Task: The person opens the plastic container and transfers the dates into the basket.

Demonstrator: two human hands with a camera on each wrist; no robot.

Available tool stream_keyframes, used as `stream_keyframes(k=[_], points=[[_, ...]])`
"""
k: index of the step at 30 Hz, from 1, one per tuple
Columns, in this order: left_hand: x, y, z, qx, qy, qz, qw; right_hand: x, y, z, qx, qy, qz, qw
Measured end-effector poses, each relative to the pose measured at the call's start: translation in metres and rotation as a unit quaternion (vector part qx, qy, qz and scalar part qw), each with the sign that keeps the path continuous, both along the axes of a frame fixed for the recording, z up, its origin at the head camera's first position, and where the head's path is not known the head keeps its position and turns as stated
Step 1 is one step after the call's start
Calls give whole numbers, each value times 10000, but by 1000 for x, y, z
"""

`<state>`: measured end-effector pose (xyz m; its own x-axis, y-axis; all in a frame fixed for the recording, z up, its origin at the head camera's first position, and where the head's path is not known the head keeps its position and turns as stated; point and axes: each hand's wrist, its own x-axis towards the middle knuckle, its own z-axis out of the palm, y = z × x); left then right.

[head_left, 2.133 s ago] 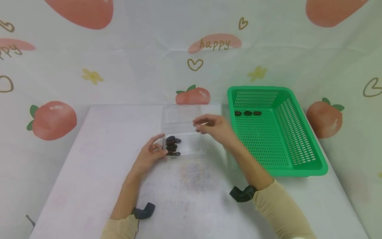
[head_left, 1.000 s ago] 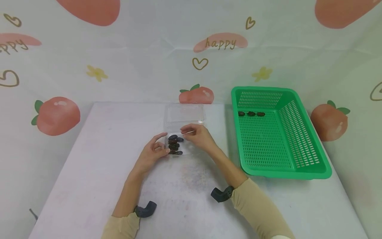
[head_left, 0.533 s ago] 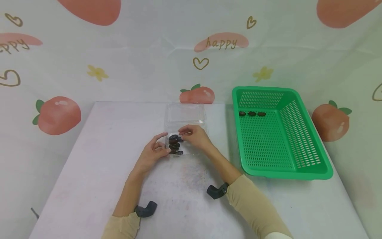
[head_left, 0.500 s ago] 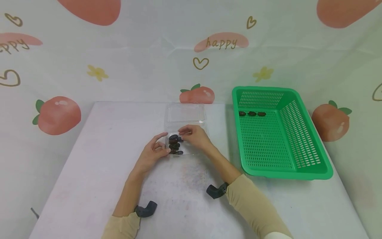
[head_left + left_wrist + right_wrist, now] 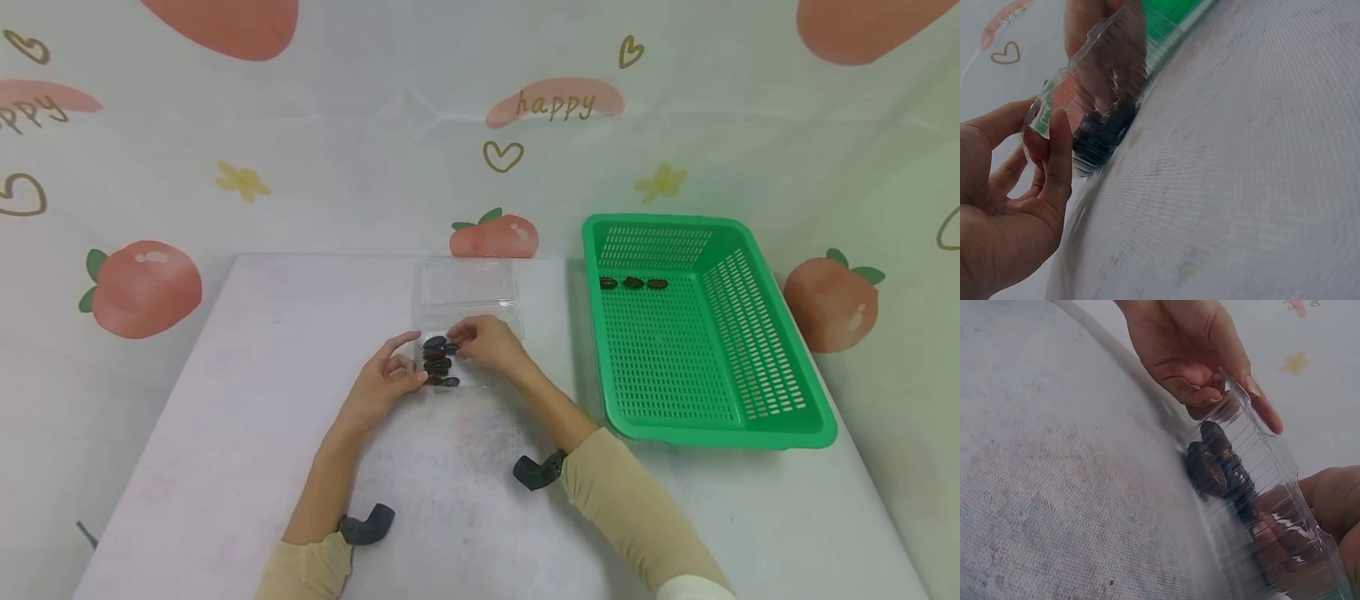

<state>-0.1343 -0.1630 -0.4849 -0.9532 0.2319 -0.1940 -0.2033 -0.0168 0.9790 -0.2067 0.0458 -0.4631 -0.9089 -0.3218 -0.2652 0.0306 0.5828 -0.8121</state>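
A clear plastic clamshell box [image 5: 480, 375] lies on the table with its lid [image 5: 465, 283] folded back. Several dark dates [image 5: 435, 354] are gathered along its left side. My left hand [image 5: 381, 383] grips the left wall of the box, thumb at the near corner; the left wrist view shows the fingers [image 5: 1060, 150] pinching its rim. Inside the box, my right hand [image 5: 491, 343] pinches a date [image 5: 452, 349] beside the stack. Through the clear wall in the right wrist view, the right fingers [image 5: 1272, 544] appear blurred next to the dates [image 5: 1210, 469].
A green perforated basket [image 5: 720, 437] stands to the right of the box, with three dates [image 5: 633, 283] in a row at its far left. A white cloth covers the table [image 5: 300, 333]. Behind it hangs a printed backdrop [image 5: 360, 167].
My right hand has moved left and down from above the box's right side to the dates, and its fingertips have closed in on one. My left hand keeps its hold on the box.
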Motion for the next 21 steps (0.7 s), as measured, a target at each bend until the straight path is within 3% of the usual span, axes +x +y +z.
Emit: stream_keyframes(k=[8, 21], points=[[0, 0, 0, 12, -19, 39, 10000, -4, -4, -2, 500, 386, 229, 9977], [0, 0, -1, 55, -5, 23, 10000, -3, -3, -2, 405, 487, 139, 9979]])
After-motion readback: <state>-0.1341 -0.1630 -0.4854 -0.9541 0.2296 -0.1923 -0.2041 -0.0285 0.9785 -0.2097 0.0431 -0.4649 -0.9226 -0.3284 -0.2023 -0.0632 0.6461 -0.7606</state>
